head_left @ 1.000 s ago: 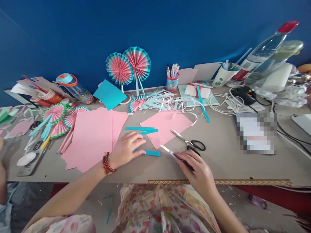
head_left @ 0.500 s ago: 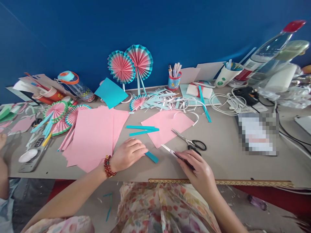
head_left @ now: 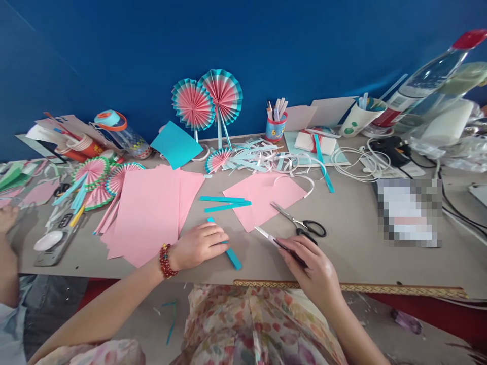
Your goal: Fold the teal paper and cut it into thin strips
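My left hand lies on the grey table with its fingers curled over a teal paper strip, which runs diagonally under them. A red bead bracelet circles that wrist. My right hand grips a craft knife with a white blade end pointing up and left toward the strip. Two more teal strips lie just beyond, between a stack of pink paper sheets and a single pink sheet.
Black-handled scissors lie beside the pink sheet. Pink-and-teal paper fans stand at the blue wall, more fans at left. A pen cup, paper scraps, cables, bottles crowd the back. Another person's arm is at far left.
My left hand has turned the teal strip from lying level to slanting down to the right. The right hand with the knife has hardly moved.
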A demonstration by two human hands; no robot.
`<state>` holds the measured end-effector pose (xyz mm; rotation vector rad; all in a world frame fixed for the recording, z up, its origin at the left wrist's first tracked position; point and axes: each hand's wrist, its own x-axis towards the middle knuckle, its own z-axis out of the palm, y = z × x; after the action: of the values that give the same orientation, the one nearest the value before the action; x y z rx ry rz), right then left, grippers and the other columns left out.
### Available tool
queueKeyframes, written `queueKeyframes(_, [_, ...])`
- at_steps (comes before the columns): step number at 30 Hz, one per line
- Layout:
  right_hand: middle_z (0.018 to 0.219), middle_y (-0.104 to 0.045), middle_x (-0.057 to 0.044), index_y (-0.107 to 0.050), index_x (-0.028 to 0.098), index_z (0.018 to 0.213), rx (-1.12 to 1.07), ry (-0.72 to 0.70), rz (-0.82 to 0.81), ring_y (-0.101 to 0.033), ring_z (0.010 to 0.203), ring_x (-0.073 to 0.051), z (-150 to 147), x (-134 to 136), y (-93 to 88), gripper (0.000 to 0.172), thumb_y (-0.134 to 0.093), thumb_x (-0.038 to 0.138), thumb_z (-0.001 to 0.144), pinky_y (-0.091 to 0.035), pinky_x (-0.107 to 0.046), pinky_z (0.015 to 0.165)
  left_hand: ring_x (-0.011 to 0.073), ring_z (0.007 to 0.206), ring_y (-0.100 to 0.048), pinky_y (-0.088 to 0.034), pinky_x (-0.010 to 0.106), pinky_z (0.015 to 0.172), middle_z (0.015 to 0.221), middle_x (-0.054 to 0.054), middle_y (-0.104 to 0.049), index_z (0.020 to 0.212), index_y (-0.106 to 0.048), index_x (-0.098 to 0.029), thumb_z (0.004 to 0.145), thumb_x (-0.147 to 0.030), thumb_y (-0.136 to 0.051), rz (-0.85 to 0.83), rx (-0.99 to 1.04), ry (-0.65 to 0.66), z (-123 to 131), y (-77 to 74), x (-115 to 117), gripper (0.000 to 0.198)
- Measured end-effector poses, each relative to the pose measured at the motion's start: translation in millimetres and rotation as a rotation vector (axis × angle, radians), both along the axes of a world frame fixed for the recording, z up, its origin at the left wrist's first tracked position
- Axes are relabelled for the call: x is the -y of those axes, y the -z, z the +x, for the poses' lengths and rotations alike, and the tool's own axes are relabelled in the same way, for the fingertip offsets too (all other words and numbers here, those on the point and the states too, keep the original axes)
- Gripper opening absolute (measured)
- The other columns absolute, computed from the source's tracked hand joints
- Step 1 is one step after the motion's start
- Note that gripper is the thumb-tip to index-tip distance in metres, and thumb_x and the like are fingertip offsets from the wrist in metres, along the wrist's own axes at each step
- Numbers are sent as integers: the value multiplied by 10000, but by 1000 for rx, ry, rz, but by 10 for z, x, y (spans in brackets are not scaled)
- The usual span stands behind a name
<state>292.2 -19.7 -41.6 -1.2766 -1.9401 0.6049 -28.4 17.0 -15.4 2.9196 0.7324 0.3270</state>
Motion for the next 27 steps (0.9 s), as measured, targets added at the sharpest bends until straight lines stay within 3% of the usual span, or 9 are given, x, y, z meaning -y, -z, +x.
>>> queueKeyframes(1, [997,-663,-80,-688,227,1112,-1,-4,-4,-652,893,-191,2,-2,5,200,-543,236,974,-533,-280,765,208,1075,-596,-450,395,990,1186,61,-675,1146,-640,-233,1008,-141,-432,-1,22,-7,-19,-7,17,265])
queueKeyframes(3, [1000,-663,-80,-684,225,1111,-4,-10,-4,-649,903,-191,5,-3,6,196,-543,232,975,-529,-285,781,203,1084,-603,-463,383,976,1210,76,-650,1183,-608,-239,1008,-148,-421,-16,105,-163,-50,-13,58,271])
queueKeyframes(6, [992,-664,-79,-686,223,1093,-8,-11,5,-650,895,-191,5,-3,-12,185,-543,232,975,-531,-288,785,189,870,-634,-506,339,809,941,62,-650,1168,-549,-194,1010,-297,-472,-59,201,-568,-48,-1,113,204])
queueKeyframes(8, [980,-663,-77,-691,223,1081,-4,-4,14,-651,880,-189,4,-4,-30,181,-546,238,974,-537,-288,779,197,742,-611,-492,351,733,787,21,-605,1140,-519,-175,974,-461,-523,-61,156,-704,0,20,135,331])
queueKeyframes(11, [974,-664,-75,-695,224,1080,4,0,18,-655,868,-187,0,-7,-47,185,-546,244,973,-545,-287,773,252,817,-626,-476,393,747,863,59,-633,1134,-510,-167,906,-616,-553,-6,31,-686,131,58,150,505])
queueKeyframes(13, [974,-669,-76,-697,227,1083,8,-3,16,-659,868,-187,-1,-9,-50,191,-541,248,974,-549,-286,761,297,939,-625,-475,421,792,992,107,-644,1144,-520,-164,893,-610,-576,27,-10,-638,229,74,159,514])
queueKeyframes(18, [966,-680,-81,-703,232,1070,18,8,23,-667,860,-193,-1,-1,-40,197,-533,266,977,-557,-287,731,294,1071,-587,-484,442,892,1155,122,-609,1233,-516,-168,914,-322,-588,-48,7,-531,380,46,193,361])
queueKeyframes(22, [965,-677,-79,-703,226,1061,24,11,36,-663,860,-192,-7,5,-37,188,-539,253,973,-552,-289,741,270,1140,-547,-469,433,984,1222,109,-589,1327,-468,-166,884,-128,-523,-107,13,-478,371,-8,234,448])
queueKeyframes(27, [958,-675,-78,-698,224,1076,50,-17,43,-656,859,-197,-5,8,-56,194,-533,247,977,-539,-295,732,258,1139,-538,-465,431,1007,1200,87,-588,1365,-461,-191,846,-6,-440,-161,-49,-475,296,-78,285,551])
